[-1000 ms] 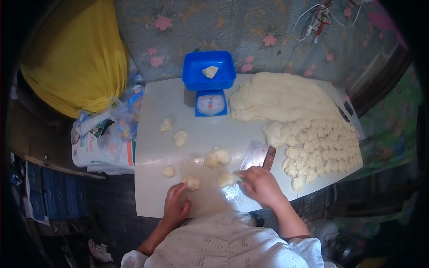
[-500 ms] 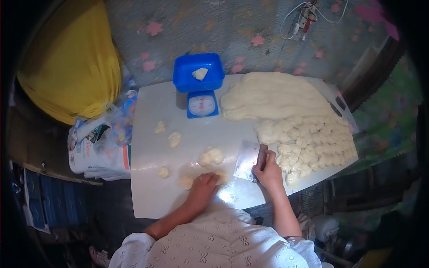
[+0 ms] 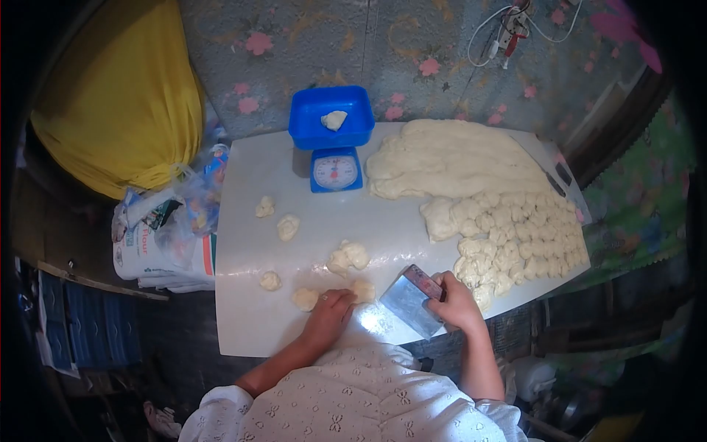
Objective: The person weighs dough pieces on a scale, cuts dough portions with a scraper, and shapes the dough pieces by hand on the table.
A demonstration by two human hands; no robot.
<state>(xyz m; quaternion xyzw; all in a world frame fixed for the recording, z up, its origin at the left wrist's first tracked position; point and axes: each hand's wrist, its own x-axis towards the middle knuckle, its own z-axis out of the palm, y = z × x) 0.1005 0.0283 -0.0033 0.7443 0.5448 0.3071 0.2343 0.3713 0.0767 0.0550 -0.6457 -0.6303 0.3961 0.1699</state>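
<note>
My right hand [image 3: 455, 300] grips the dark handle of a metal dough scraper [image 3: 412, 303], its blade tilted over the table's front part. My left hand [image 3: 331, 313] touches a dough piece [image 3: 361, 291] with its fingertips; the fingers are partly hidden. Another dough piece [image 3: 305, 298] lies just left of that hand. Behind it sits a larger lump [image 3: 347, 258], and three small pieces lie farther left. A big dough slab [image 3: 456, 158] covers the back right, with rows of cut dough [image 3: 523, 236] in front of it. A blue scale [image 3: 336, 171] carries a dough piece [image 3: 333, 120] in its tray.
The white table [image 3: 243, 243] has its near edge at my body. At left stand flour bags [image 3: 147, 254], plastic bags and a yellow cloth [image 3: 121, 96]. Cables and a socket [image 3: 513, 29] hang on the wall. A dark-handled tool [image 3: 563, 174] lies at the table's right edge.
My left hand has moved right to another dough piece. My right hand has taken hold of the scraper, lifted it and turned its blade towards the front.
</note>
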